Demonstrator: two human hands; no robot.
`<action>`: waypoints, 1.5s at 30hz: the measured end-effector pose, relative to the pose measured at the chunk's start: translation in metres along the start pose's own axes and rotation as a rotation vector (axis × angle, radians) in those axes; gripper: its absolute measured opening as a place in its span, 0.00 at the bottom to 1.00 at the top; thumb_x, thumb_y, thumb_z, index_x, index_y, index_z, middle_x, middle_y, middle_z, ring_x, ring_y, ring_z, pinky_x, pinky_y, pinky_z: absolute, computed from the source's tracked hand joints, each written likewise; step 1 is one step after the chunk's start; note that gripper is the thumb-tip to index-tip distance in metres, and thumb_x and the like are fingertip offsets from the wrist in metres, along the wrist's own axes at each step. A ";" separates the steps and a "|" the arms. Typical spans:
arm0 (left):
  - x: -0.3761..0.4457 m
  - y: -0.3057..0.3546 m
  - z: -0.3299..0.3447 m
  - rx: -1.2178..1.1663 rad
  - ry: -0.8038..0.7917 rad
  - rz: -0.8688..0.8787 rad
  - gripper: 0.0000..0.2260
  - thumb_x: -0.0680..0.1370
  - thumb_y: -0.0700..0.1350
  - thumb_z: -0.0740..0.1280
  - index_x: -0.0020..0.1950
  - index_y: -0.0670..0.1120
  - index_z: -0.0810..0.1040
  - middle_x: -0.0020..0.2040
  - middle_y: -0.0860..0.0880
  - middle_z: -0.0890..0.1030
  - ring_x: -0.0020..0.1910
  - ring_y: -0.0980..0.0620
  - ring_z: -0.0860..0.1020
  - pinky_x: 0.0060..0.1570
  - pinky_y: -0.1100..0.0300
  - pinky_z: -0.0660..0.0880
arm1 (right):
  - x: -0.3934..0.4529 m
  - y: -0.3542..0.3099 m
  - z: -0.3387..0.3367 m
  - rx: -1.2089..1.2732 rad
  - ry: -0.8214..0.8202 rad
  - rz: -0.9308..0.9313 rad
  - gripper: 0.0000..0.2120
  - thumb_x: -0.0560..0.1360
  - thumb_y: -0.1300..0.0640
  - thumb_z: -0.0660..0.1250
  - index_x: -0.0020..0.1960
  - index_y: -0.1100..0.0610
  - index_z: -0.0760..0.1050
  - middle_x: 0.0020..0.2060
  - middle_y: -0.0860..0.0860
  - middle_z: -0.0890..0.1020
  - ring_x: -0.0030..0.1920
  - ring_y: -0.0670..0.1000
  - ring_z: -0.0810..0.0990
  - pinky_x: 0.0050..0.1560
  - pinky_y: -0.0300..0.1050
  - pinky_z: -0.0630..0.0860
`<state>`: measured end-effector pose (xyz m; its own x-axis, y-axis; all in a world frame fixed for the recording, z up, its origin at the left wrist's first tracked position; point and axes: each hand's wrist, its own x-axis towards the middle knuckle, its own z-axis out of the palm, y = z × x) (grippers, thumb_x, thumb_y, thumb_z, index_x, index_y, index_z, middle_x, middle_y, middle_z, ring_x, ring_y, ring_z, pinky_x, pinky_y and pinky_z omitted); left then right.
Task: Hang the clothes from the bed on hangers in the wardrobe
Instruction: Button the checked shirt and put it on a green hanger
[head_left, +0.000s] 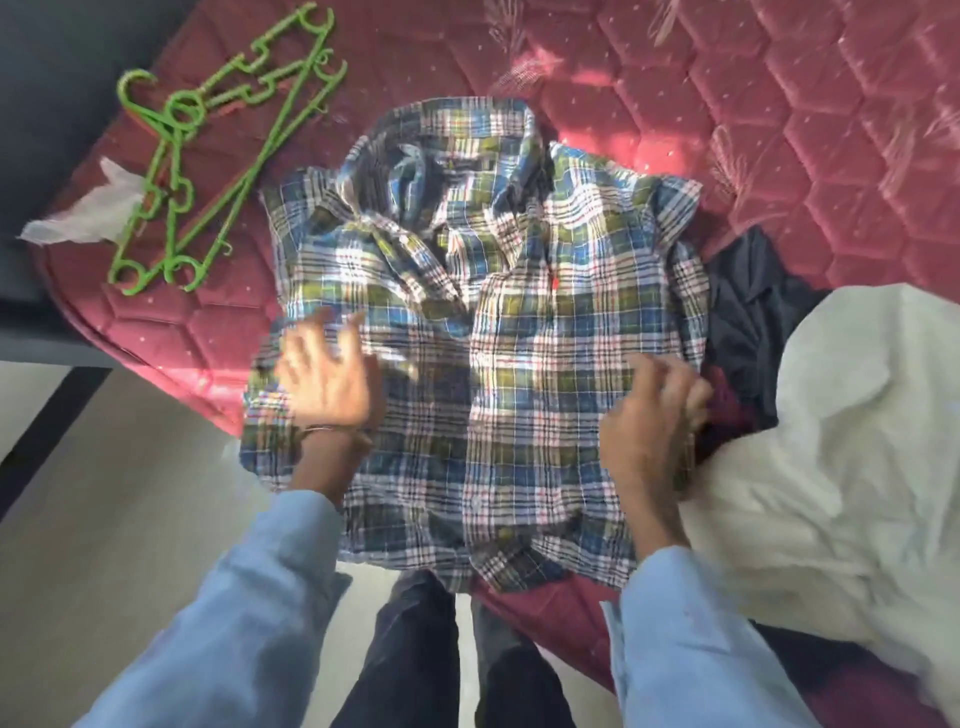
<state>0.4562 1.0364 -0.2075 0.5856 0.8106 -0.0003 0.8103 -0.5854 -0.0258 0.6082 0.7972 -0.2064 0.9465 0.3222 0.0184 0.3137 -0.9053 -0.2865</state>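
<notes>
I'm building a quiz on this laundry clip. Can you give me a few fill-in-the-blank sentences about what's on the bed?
1. The hangers lying on the mattress are ____ in colour.
2. Both hands rest on the ____ shirt.
3. The left hand has its fingers ____ over the fabric.
4. Beside the right hand lies a ____ garment over a dark one.

Missing words: green; plaid; spread; white

Shirt (483, 332): plaid, blue, green, white, thin red and black lines. Hangers (208, 150): bright green. Mattress (727, 104): deep pink-red, quilted hexagon pattern. Dark garment (753, 322): navy-black. Bedding (841, 441): cream-white. Sleeves (249, 613): pale blue. Trousers (410, 654): dark.
</notes>
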 end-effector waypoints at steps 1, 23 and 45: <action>-0.006 0.013 0.004 -0.049 -0.095 0.163 0.22 0.70 0.46 0.73 0.64 0.47 0.75 0.62 0.35 0.73 0.59 0.34 0.73 0.51 0.41 0.72 | 0.002 -0.011 0.005 0.115 -0.039 -0.109 0.20 0.71 0.70 0.66 0.61 0.59 0.74 0.60 0.60 0.72 0.60 0.57 0.65 0.54 0.52 0.71; 0.082 0.091 0.036 -0.360 -0.592 -0.266 0.12 0.76 0.49 0.67 0.56 0.46 0.81 0.55 0.44 0.79 0.57 0.44 0.74 0.50 0.55 0.72 | 0.071 -0.123 0.103 0.064 -0.508 0.279 0.19 0.80 0.51 0.61 0.66 0.60 0.68 0.62 0.56 0.74 0.57 0.55 0.76 0.54 0.47 0.72; 0.090 0.109 0.013 -0.553 -0.559 0.043 0.08 0.77 0.43 0.65 0.46 0.42 0.82 0.44 0.44 0.83 0.44 0.43 0.81 0.46 0.54 0.77 | 0.063 -0.119 0.070 0.576 -0.159 0.157 0.03 0.70 0.65 0.70 0.44 0.62 0.82 0.40 0.55 0.82 0.38 0.54 0.80 0.42 0.48 0.78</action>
<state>0.5973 1.0460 -0.2234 0.6382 0.5884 -0.4965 0.7659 -0.4199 0.4869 0.6255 0.9449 -0.2380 0.9413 0.2745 -0.1962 0.0382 -0.6645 -0.7463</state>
